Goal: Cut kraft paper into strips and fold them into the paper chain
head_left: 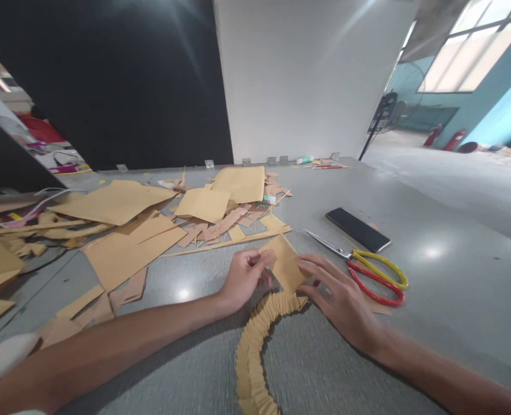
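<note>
A long strip of tan paper, folded into tight accordion pleats, curves across the grey table toward me. Its far end is a flat unfolded tan piece. My left hand is closed, pinching the left edge of that flat piece. My right hand lies on the piece's right side with fingers stretched out and pressing down where the pleats begin.
Scissors with one yellow and one red handle lie just right of my right hand, and a black phone sits beyond them. Tan paper sheets and offcuts litter the table's left and middle. A white panel stands behind.
</note>
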The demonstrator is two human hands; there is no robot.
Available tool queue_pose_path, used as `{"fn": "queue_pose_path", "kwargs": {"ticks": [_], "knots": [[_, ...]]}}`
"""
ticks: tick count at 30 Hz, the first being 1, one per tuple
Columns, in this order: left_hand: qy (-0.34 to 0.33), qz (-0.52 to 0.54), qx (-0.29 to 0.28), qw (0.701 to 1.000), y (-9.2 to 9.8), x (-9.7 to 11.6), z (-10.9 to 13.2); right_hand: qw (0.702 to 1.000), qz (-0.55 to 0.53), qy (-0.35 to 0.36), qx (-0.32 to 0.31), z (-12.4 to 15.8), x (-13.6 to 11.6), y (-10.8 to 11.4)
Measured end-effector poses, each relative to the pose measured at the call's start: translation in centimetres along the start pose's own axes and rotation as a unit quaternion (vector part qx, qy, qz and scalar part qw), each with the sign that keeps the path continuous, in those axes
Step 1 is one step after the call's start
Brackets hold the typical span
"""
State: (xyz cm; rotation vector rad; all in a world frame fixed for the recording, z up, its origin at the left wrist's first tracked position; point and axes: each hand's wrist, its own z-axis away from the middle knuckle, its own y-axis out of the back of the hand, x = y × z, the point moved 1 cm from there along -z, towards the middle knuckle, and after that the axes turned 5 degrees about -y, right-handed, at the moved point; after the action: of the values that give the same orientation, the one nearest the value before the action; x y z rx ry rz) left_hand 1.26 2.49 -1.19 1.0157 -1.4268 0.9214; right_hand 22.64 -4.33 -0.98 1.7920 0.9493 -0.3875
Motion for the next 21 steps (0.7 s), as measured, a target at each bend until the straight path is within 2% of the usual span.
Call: {"fn": "queue_pose_path", "kwargs": {"ticks": [8,15,21], "knots": [[0.004,0.010,-0.030,0.999,-0.25,0.27,0.15,0.999,0.028,0.005,0.040,-0.15,0.39,0.41],[-0.016,0.033,-0.065,0.997,-0.39,0.24,0.06,0.989,0.000,-0.109,0.098,-0.40,0.48,0.59],[-0.028,0.067,-0.038,0.997,-0.52,0.75,0.12,0.994,-0.018,-0.083,0.062,-0.29,0.18,0.58]]}}
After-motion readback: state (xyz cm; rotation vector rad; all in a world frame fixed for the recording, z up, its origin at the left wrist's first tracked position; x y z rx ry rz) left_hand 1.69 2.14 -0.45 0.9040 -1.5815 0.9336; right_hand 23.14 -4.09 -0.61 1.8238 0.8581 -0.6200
